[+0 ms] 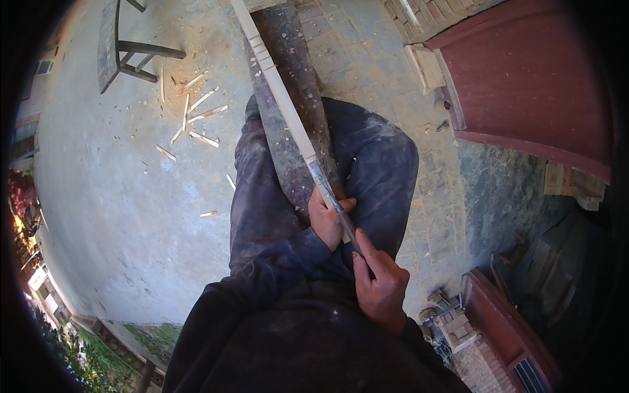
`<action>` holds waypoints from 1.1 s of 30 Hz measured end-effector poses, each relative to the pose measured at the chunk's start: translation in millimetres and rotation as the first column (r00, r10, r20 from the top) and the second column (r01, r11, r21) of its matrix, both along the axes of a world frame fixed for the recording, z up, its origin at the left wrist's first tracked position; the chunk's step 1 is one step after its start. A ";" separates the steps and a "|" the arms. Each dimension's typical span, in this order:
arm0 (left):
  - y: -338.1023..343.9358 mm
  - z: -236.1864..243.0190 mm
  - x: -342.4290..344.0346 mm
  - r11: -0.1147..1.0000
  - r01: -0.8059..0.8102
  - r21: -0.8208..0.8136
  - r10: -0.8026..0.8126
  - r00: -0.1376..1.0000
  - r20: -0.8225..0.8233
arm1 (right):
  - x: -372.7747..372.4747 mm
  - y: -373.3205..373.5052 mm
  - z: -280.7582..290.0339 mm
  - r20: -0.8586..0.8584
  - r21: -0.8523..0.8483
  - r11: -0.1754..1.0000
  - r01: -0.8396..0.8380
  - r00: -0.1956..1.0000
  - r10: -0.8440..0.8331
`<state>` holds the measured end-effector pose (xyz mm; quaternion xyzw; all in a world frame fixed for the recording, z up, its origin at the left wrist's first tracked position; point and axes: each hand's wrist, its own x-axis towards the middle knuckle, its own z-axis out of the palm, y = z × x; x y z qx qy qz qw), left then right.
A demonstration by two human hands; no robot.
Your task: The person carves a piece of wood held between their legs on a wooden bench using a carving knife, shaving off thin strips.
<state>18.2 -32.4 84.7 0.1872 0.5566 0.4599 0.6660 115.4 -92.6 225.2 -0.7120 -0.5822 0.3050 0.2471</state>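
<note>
A long pale wooden strip (288, 111) with several dark cross lines or notches lies lengthwise over a worn dark bench (288, 39), which I straddle. My left hand (327, 216) is closed around the strip's near end, its thumb by a narrow chisel-like tool (319, 175). The tool's shiny bluish blade lies along the strip, and its dark shaft runs back toward me. My right hand (381, 281) is closed on the tool's near end, index finger stretched along it. My fingers partly hide the tool, so its exact kind is unclear.
Several wood offcuts (187, 114) and chips litter the concrete floor (131, 216) at left. A small wooden stool or bench (131, 52) stands at far left. To the right is a large dark red panel (524, 72), with stacked wood pieces (573, 185) beside it.
</note>
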 end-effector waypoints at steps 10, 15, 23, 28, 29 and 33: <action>-3.5 -2.0 -3.3 0.999 0.047 -0.008 -0.047 0.997 -0.062 | -9.9 5.9 -12.0 -0.021 0.029 0.999 0.028 0.999 -0.027; -3.5 -3.6 -0.8 1.000 0.006 -0.002 -0.006 1.000 0.009 | -3.2 3.6 -13.4 -0.065 0.037 0.998 0.055 0.997 -0.052; -0.3 -0.8 0.8 0.998 -0.049 0.050 0.048 0.999 0.008 | 7.6 -16.7 -26.0 -0.138 0.046 0.996 0.081 0.988 -0.074; -3.9 -8.2 -3.0 0.999 -0.033 0.000 0.033 0.996 0.078 | 3.1 -17.4 -27.0 -0.155 -0.027 0.998 0.052 0.986 -0.056; -3.5 -6.7 -2.8 0.999 -0.041 -0.013 0.042 0.994 0.097 | 3.8 -17.6 -26.3 -0.143 -0.035 0.998 0.049 0.988 -0.053; -5.0 -11.1 -4.0 1.000 -0.023 -0.007 0.023 0.996 0.081 | 3.2 -16.2 -23.5 -0.133 -0.048 0.998 0.048 0.990 -0.054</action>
